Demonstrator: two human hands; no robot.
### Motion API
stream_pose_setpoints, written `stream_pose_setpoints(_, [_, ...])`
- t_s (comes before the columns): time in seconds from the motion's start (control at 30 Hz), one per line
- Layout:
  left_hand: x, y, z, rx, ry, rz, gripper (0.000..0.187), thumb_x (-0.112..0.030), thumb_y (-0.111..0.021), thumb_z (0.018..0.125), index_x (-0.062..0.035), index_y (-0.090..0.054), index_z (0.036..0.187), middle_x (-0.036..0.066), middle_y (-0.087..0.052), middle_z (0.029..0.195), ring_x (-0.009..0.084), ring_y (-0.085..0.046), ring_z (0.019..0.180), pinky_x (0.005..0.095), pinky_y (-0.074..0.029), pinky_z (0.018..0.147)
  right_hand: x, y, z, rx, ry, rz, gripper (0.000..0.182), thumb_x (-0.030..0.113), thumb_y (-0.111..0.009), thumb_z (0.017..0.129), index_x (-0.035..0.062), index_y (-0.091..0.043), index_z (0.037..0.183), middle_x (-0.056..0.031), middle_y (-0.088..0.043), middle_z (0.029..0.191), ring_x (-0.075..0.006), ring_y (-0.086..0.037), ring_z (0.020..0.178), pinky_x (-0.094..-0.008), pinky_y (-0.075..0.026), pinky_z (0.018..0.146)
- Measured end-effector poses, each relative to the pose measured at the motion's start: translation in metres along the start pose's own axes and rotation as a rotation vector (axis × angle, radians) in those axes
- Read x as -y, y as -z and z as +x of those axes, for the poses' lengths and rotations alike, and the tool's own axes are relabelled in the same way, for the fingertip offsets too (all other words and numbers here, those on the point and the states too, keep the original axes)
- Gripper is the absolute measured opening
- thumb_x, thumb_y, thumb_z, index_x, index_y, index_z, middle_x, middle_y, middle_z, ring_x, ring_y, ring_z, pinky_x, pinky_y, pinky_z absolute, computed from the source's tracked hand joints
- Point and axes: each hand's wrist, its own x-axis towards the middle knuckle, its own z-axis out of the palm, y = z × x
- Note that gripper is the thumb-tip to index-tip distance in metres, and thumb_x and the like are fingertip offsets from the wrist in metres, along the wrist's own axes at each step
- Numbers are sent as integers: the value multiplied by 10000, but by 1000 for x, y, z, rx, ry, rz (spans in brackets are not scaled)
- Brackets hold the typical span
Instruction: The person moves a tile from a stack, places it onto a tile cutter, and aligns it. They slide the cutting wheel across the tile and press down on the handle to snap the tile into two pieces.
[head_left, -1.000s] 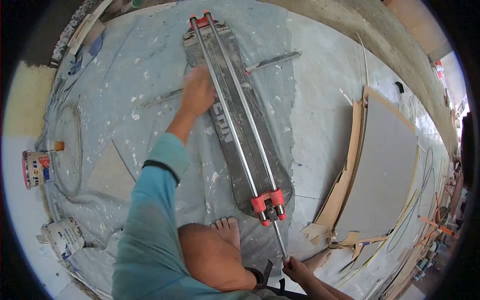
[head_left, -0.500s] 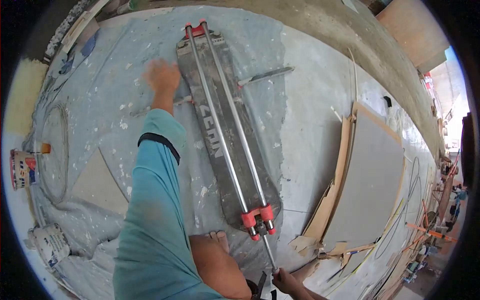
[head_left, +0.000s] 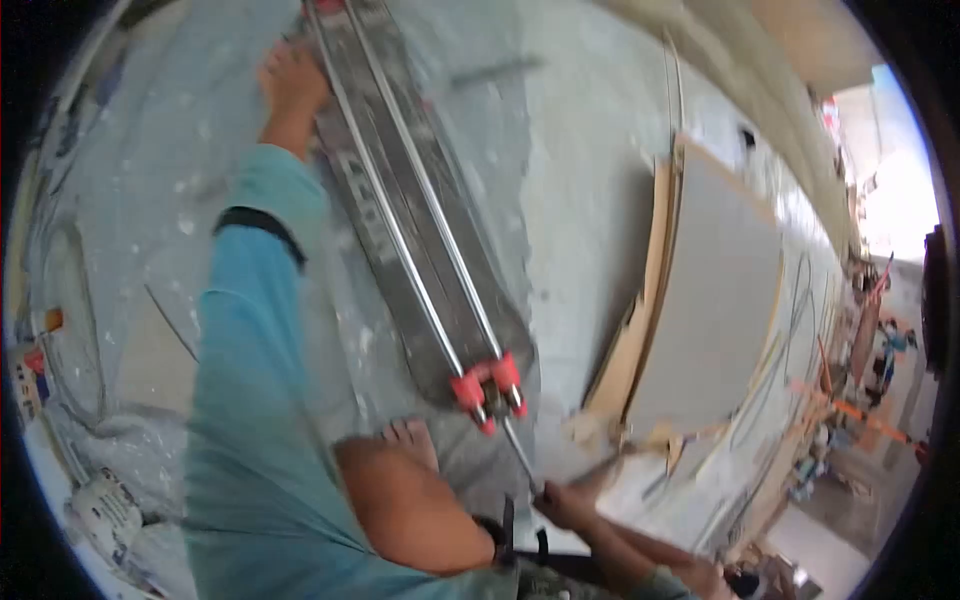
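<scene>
Head view, blurred by motion. A long tile cutter lies on a dusty grey sheet spread over the floor. It runs from the far left of the scene toward the near centre. Two parallel steel rails run the length of its dark base. A red carriage sits at the near end of the rails. A thin metal handle extends from the carriage toward the viewer.

The right hand is at the near centre of the scene. Its fingers are closed around the near tip of the handle. The right forearm runs off toward the near right.

The left hand is stretched out to the far left. It rests at the left edge of the cutter base, near the far end. Blur hides the fingers, so it cannot be told whether this hand grips anything or lies flat. The left arm wears a teal sleeve with a dark band below the wrist.

A bare foot stands on the sheet just near of the carriage, to its left. A bent knee fills the near centre.

To the right of the cutter, large grey tiles lie stacked on torn cardboard, well apart from the sheet. A white bag lies at the near left. Tools and clutter at the right edge are too blurred to identify.
</scene>
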Motion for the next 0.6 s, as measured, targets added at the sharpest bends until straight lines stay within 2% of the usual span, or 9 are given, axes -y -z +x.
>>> stream_pose_setpoints(0.03, [0,-10,-8,-273,-19,-28,526,-290,-464,876,-125,-363,1365,184,-289,1442,297,-300,1317,465,-212,1052,1,-4,0,-67,-33,51,312,323,-588,851,32,-514,937,-212,-607,752,-367,-609,734,-430,-463,646])
stream_pose_setpoints(0.07, [-6,-22,-22,-232,-57,-36,526,-290,-464,876,-125,-363,1365,184,-289,1442,297,-300,1317,465,-212,1052,-1,-7,-1,-48,-31,163,316,308,-577,870,29,-488,987,-208,-610,786,-360,-611,766,-426,-461,659])
stream_pose_setpoints(0.17, [-1,-29,-43,-117,17,-797,485,-285,-463,869,-133,-419,1328,190,-420,1341,310,-425,1212,440,-302,1003,-13,-12,-1,19,-61,224,296,302,-579,891,30,-485,962,-125,-571,751,-224,-559,720,-355,-435,651])
stream_pose_setpoints(0.2, [7,-25,-41,-100,59,-1039,473,-283,-462,866,-136,-438,1315,192,-463,1308,314,-467,1177,432,-333,987,-20,-17,3,27,-46,230,296,302,-579,891,30,-485,962,-125,-571,751,-224,-559,720,-355,-435,651])
stream_pose_setpoints(0.27, [2,5,-51,22,93,-1183,431,-266,-485,854,-98,-484,1251,176,-536,1188,300,-527,1074,417,-384,921,-29,-22,10,10,9,331,273,292,-583,897,40,-489,942,-42,-505,699,-132,-458,670,-299,-403,617])
stream_pose_setpoints(0.3, [-6,20,-61,167,136,-1340,394,-249,-508,842,-61,-531,1187,160,-609,1068,286,-587,972,402,-436,855,-30,-23,11,9,19,331,273,292,-583,897,40,-489,942,-42,-505,699,-132,-458,670,-299,-403,617])
stream_pose_setpoints(0.37, [-19,44,-79,270,194,-1495,328,-248,-520,869,-32,-549,1112,122,-613,1033,244,-587,942,382,-440,822,-31,-22,9,-6,35,327,362,354,-578,887,13,-456,885,-149,-537,708,-239,-534,661,-380,-423,623])
stream_pose_setpoints(0.4, [-22,52,-84,388,255,-1648,286,-248,-533,895,-3,-567,1038,84,-616,997,202,-586,912,362,-444,788,-31,-21,9,-6,42,328,362,354,-578,887,13,-456,885,-149,-537,708,-239,-534,661,-380,-423,623])
stream_pose_setpoints(0.6, [-10,44,-95,556,322,-1873,235,-271,-576,890,-47,-587,960,8,-618,810,115,-584,735,289,-448,634,-24,-14,3,5,20,314,373,371,-576,886,17,-458,874,-139,-526,684,-224,-520,641,-373,-416,612])
